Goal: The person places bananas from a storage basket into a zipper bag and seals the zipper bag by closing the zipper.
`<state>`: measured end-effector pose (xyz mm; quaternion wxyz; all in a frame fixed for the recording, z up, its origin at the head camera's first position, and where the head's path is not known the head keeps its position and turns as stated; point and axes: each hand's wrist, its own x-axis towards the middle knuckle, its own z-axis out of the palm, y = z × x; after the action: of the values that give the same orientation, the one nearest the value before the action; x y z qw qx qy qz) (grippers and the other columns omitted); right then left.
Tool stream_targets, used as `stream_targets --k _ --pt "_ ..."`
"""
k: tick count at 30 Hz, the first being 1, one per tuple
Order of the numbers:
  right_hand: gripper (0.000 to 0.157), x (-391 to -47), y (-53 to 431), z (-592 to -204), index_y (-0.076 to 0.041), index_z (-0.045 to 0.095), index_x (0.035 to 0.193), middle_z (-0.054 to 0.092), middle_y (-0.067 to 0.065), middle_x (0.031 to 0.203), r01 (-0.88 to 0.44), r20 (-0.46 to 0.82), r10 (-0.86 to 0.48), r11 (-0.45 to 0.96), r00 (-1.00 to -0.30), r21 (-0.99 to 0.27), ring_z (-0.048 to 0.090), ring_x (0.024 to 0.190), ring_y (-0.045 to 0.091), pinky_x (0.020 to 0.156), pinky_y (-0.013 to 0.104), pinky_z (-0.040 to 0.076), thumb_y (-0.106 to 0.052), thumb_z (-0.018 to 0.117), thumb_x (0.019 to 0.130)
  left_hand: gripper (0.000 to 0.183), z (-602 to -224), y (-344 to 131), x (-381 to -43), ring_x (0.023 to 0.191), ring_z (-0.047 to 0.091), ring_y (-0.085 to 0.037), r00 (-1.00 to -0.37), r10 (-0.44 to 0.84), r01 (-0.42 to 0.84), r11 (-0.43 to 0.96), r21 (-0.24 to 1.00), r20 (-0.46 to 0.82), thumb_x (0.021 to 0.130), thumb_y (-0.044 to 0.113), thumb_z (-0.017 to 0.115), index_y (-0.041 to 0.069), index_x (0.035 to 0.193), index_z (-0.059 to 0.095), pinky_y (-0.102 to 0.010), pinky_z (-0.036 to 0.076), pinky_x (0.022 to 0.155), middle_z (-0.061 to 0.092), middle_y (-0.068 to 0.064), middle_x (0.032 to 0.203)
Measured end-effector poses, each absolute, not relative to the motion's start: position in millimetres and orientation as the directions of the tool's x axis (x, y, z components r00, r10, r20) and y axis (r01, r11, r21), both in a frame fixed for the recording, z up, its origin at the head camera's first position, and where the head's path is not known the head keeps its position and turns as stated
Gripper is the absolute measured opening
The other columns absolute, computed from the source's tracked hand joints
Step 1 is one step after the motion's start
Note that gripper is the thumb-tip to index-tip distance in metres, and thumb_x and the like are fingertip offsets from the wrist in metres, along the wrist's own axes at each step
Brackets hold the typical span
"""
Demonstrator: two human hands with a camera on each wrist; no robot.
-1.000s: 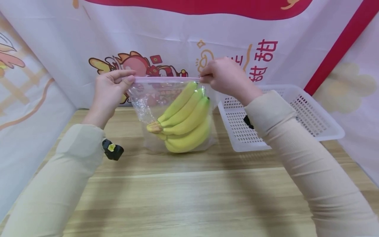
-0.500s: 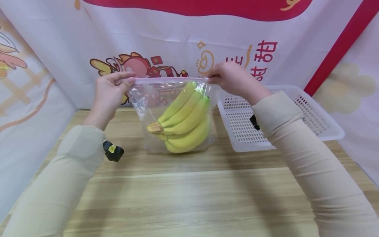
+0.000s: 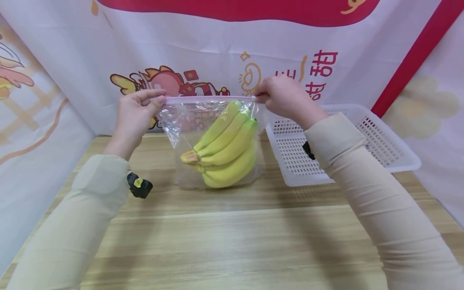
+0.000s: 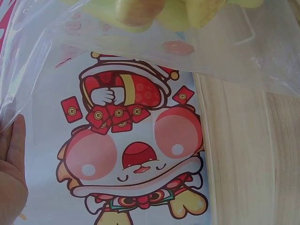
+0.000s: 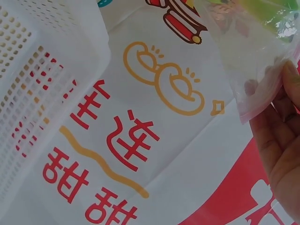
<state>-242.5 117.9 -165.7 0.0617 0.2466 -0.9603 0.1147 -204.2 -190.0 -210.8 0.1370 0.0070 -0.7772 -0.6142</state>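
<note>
A clear zip bag with a pink strip along its top stands upright on the wooden table, and a bunch of yellow-green bananas lies inside it. My left hand pinches the top left corner of the strip between thumb and fingers. At the other end, my right hand pinches the strip near its right corner. The strip runs straight between the two hands. In the right wrist view the pink-edged corner of the zip bag sits at the right thumb and fingers.
A white perforated plastic basket stands at the back right, partly behind the right forearm. The wooden table extends in front of the bag. A printed cloth hangs close behind the bag, with more cloth at both sides.
My right hand has slid a little to the right along the strip, to near the bag's corner. The left hand and the bananas have stayed nearly in place.
</note>
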Motion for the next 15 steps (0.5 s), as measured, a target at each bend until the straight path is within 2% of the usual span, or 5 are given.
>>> stream_targets --k 10,15 --pt "0.028 -243.9 122.4 -165.6 -0.008 0.068 0.119 0.069 0.013 0.115 -0.483 0.175 -0.455 0.857 -0.873 -0.182 0.060 0.106 0.029 0.100 0.044 0.048 -0.012 0.056 0.094 0.038 -212.1 -191.9 -205.7 0.082 0.067 0.001 -0.962 -0.182 0.150 0.264 0.953 0.202 0.086 0.026 0.066 0.007 0.120 0.065 -0.008 0.053 0.075 0.073 0.011 0.099" --pt "0.029 -246.2 128.9 -166.1 -0.009 0.068 0.120 0.069 0.013 0.115 -0.480 0.178 -0.452 0.858 -0.874 -0.182 0.060 0.106 0.030 0.100 0.046 0.047 -0.013 0.056 0.094 0.038 -213.8 -194.2 -206.2 0.081 0.067 0.000 -0.959 -0.192 0.148 0.283 0.947 0.208 0.087 0.027 0.065 0.008 0.120 0.065 -0.008 0.053 0.073 0.073 0.014 0.095"
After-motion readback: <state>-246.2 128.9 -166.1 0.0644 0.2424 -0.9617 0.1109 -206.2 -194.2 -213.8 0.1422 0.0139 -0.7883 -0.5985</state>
